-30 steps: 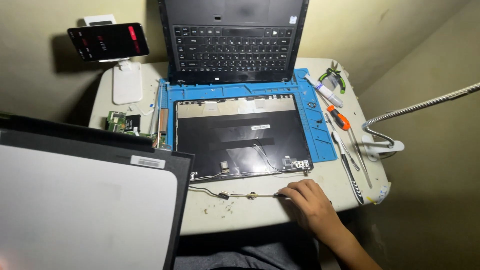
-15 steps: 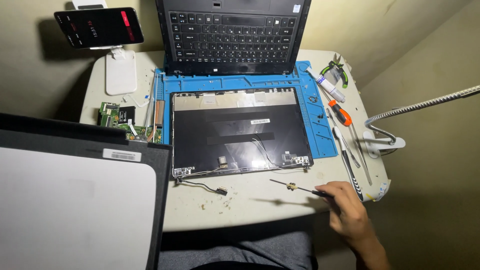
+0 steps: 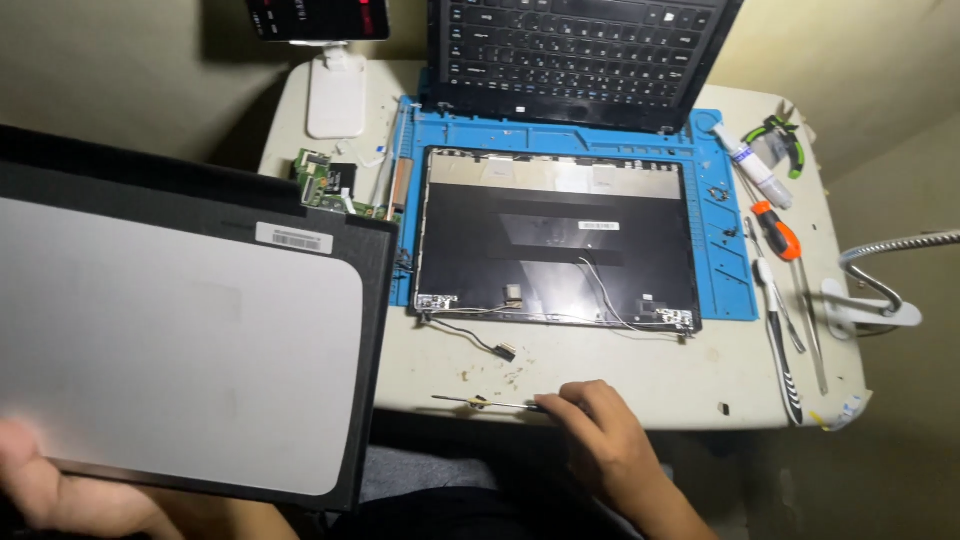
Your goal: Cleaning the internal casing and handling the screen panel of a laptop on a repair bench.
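On the small pale rounded bench (image 3: 640, 375), the blue silicone work mat (image 3: 715, 215) carries the black laptop lid shell (image 3: 555, 245). The open black laptop keyboard base (image 3: 580, 50) stands at twelve o'clock, the loose hand tools (image 3: 785, 270) at three, the green circuit board (image 3: 325, 180) at nine.

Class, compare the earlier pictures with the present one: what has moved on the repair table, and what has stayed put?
The right hand has drawn back from the table's right edge toward the middle of the front edge, bringing the thin cable with it. The left hand now shows at the lower corner of the screen panel. The lid shell, blue mat and tools lie as before.
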